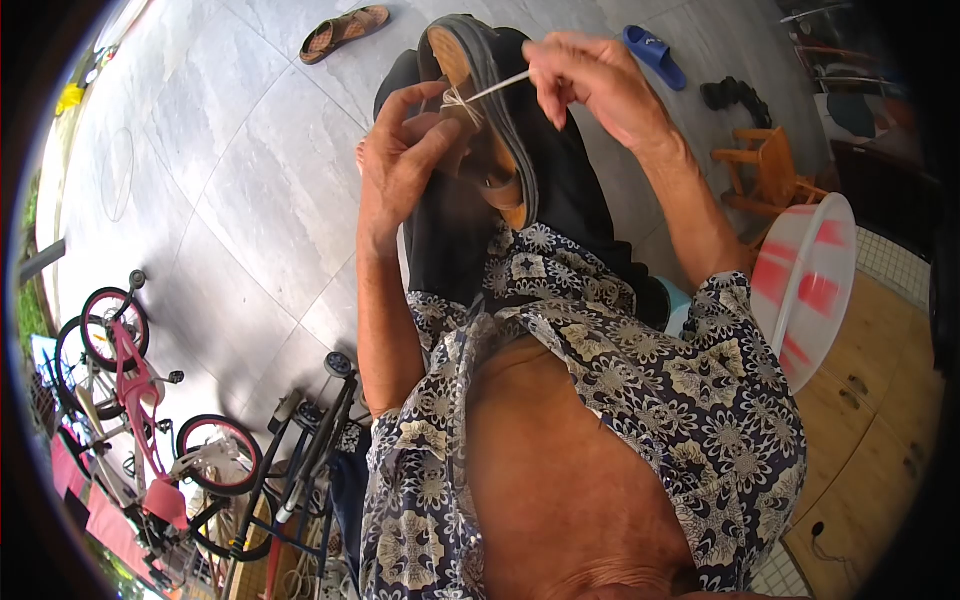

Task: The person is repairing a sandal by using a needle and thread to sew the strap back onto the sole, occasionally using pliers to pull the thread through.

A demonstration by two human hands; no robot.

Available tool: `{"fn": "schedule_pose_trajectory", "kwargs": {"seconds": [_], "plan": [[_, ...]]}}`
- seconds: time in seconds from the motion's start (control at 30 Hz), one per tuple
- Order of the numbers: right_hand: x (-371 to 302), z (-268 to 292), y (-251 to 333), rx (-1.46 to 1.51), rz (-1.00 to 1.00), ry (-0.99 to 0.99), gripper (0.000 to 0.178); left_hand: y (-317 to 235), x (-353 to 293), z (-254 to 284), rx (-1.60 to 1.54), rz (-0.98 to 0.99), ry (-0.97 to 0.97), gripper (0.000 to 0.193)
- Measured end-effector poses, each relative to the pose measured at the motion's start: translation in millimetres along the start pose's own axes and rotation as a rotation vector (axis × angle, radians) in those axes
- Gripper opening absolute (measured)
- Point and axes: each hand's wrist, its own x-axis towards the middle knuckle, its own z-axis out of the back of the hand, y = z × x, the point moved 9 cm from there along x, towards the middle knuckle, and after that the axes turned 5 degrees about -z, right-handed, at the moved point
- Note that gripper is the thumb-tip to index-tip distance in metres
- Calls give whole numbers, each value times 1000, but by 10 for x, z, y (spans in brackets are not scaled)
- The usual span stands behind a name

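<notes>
head view: a shoe [487, 120] lies sole-up across the person's lap, on dark trousers [560, 180], its tan sole turned toward the camera and a grey rim running round it. the left hand [400, 150] curls round the shoe's near side, thumb and fingers closed on the edge, and seems to pin a small knot of pale thread [460, 100] against the sole. the right hand [590, 75] is pinched shut on the other end of that thread, which runs taut and straight from the knot to its fingertips. the shoe looks light and fairly stiff in the sole, softer along the upper, so a grip across the edge, as the left hand has it, should keep it from twisting. the thread is thin and likely to slip or bite into the skin; it is best held close to its end between thumb and forefinger. a sandal [345, 32] and a blue slipper [655, 55] lie well apart on the tiled floor [230, 180].
</notes>
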Motion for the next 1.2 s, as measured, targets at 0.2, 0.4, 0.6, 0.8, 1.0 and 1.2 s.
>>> {"fn": "schedule_pose_trajectory", "kwargs": {"seconds": [0.2,0.4,0.6,0.8,1.0,1.2], "plan": [[-276,165,217,-972,431,-630,27,-9,-5,2,6,-15,0,43],[-262,-480,202,-978,480,-355,30,-10,23,-50,-5,11,12,44],[-80,-563,-20,-976,360,-341,18,-103,2,-108,43,-1,22,46],[15,-476,-340,-362,-53,-99,16,-100,-25,-95,79,5,32,47],[-24,-431,-385,-238,-195,-57,16,-199,-45,-183,218,-79,3,39],[-11,-447,-366,-218,-213,-85,18,-396,-55,-120,608,-294,-115,21]]}}
